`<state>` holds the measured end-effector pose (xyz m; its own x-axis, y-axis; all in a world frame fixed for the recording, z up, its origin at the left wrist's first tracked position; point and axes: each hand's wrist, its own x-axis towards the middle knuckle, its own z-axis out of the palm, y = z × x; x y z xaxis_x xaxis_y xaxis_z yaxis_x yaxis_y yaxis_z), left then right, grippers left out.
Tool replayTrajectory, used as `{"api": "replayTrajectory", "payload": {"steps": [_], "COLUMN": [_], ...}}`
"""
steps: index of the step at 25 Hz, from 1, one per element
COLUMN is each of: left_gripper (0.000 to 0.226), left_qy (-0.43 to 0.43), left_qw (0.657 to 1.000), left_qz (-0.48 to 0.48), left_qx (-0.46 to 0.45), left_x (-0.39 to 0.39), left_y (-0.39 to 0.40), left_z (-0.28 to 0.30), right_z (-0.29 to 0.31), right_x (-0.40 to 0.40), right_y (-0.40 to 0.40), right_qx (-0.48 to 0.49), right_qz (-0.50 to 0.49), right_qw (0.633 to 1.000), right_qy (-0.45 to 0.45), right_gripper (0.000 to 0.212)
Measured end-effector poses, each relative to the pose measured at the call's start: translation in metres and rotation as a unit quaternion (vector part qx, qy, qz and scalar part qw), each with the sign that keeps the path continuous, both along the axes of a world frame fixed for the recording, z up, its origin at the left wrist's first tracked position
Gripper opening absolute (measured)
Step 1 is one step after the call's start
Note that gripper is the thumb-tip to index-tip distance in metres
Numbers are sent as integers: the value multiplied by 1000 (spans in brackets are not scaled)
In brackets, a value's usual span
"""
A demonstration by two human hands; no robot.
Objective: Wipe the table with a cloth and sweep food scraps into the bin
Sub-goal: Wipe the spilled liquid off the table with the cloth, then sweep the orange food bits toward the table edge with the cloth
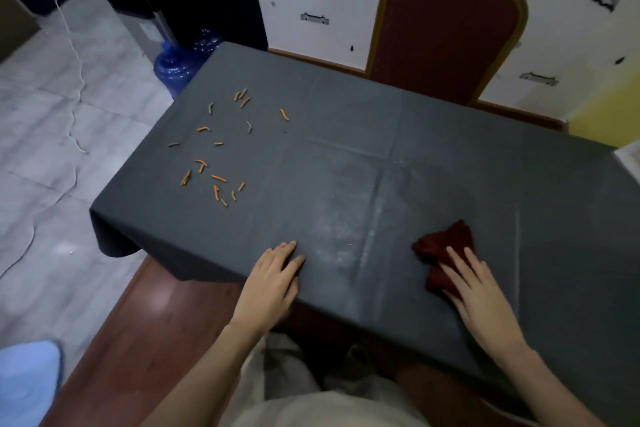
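Wiping is the step in hand, I judge: the right hand (pixel 479 291) presses flat, its grip released, on a crumpled dark-red fabric cloth (pixel 443 253) at the near edge of the grey-draped counter (pixel 433 156). The left hand (pixel 273 279) rests open on that edge. Thin orange food scraps (pixel 214 149) lie scattered far left; next comes a sweep toward them. No bin shows.

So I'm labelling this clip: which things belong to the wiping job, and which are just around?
Job: dark red cloth under the right hand; orange food scraps; grey-covered table; left hand resting on its edge.
Around: red chair; blue water bottles; white cable.
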<state>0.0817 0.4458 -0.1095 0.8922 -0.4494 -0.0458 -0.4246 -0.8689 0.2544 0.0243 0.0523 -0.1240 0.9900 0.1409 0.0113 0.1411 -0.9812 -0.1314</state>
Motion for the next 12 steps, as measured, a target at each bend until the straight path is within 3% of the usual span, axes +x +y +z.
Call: {"api": "replayTrajectory", "payload": {"steps": [2, 4, 6, 12], "left_gripper": [38, 36, 37, 25], "left_qy": [-10, -6, 8, 5], "left_qw": [1000, 994, 986, 991], "left_qz": [17, 99, 159, 114], "left_qx": [-13, -37, -49, -71], "left_x": [8, 24, 38, 73], "left_y": [28, 61, 98, 175], "left_z": [1, 4, 5, 5], "right_z": [3, 8, 14, 26], "right_x": [2, 10, 23, 71], "right_y": [41, 92, 146, 309], "right_qx": [22, 16, 14, 11], "right_qz": [-83, -136, -156, -12], "right_qw": [996, 990, 988, 1000], "right_qy": [2, -11, -6, 16], "right_gripper": [45, 40, 48, 47]}}
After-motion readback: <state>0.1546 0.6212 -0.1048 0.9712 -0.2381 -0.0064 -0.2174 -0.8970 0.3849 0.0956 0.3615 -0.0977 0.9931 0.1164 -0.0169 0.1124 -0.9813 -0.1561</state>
